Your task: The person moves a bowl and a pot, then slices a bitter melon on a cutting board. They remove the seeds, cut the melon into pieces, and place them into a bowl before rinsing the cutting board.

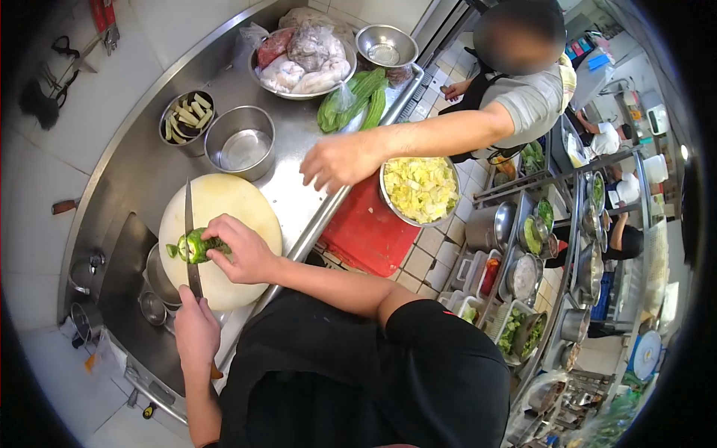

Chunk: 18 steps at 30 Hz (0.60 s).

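Observation:
My left hand (198,332) grips a long knife; its brown handle shows below the fist. The knife blade (189,213) lies across the round white cutting board (246,205), over the cut end of a green pepper. My right hand (243,250) holds the green pepper (197,245) down on the board, thumb and fingers around its uncut side. Its cut face is pale inside. A small green slice (172,250) rests beyond the blade. Just behind the board are an empty metal pot (240,142) and a smaller pot of cut eggplant strips (190,116).
A co-worker's hand (340,160) reaches over the counter edge. Behind it are long green gourds (355,101) and a bowl of bagged meat (306,63). Chopped cabbage (420,187) fills a bowl beside a red board (373,228). The sink (127,299) holds metal pots.

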Motion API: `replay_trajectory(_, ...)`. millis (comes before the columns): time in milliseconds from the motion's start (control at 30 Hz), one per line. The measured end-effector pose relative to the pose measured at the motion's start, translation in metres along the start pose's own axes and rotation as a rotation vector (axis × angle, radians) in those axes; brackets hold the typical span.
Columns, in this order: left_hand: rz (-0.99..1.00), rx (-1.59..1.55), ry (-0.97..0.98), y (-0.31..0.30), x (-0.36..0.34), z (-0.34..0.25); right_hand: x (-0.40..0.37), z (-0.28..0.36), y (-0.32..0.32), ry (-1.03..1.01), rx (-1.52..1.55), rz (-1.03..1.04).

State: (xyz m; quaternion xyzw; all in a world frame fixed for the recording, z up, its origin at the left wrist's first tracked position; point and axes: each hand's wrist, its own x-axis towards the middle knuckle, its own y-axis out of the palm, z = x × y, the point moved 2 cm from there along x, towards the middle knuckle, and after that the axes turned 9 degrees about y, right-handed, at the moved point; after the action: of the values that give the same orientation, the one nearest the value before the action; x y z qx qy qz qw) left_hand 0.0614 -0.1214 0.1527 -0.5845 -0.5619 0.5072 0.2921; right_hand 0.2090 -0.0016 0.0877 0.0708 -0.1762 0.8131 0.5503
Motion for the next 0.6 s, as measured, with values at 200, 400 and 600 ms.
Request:
replay_trajectory(200, 0.006, -0.02, 0.0, 0.004, 0.0, 0.0059, 0.003, 0.0035, 0.0013, -0.075, -0.008, -0.034)
replay_trajectory(400, -0.01, 0.003, -0.006, 0.0027, -0.0007, 0.0037, 0.0025, 0.003, 0.0023, -0.051, -0.043, -0.01)
replay_trajectory(600, -0.023, -0.014, 0.02, 0.0011, -0.0012, 0.0016, 0.0029, 0.0048, 0.0006, -0.069, -0.053, -0.021)
